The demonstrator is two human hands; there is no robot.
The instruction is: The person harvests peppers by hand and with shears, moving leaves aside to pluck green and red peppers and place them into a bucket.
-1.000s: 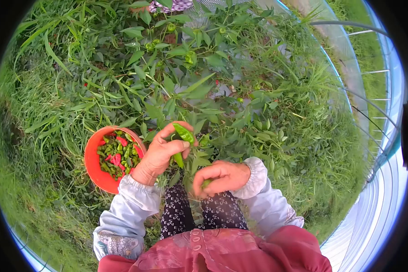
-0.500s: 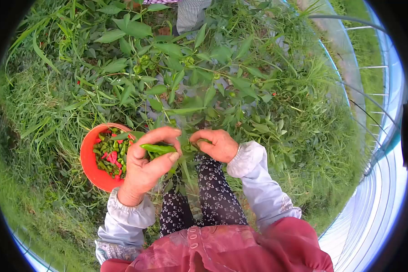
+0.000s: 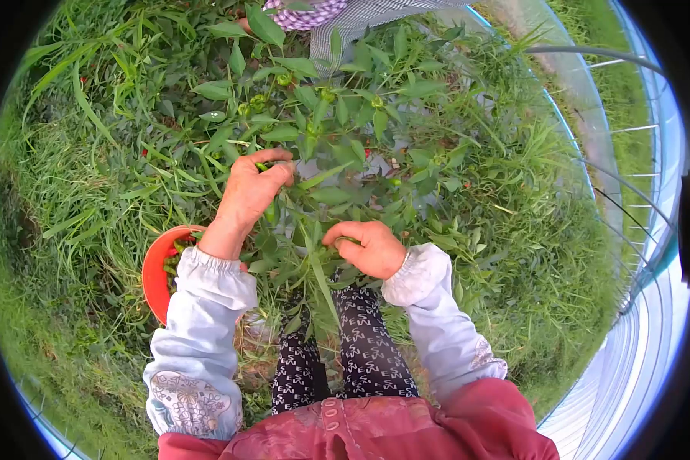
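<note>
Left hand (image 3: 247,190), forward of bucket: grip closed, fingers and thumb bent around green pepper (image 3: 261,166), mostly hidden. Right hand (image 3: 376,251), above patterned trousers (image 3: 372,330): fingers curled inward, green sliver visible inside; full closure of grip cannot be told. Leafy plants (image 3: 299,230) between and beyond hands. Red bucket (image 3: 156,277), beside left sleeve (image 3: 199,337), partly covered, peppers (image 3: 172,264) inside. Checked purple cloth (image 3: 307,14) of another person, top.

Thick grass (image 3: 77,284) spreads at the left, a grey hoop (image 3: 590,50) and pale sheeting (image 3: 629,376) curve along the right, and another person's checked garment (image 3: 308,15) (purple and white) shows at the top.
</note>
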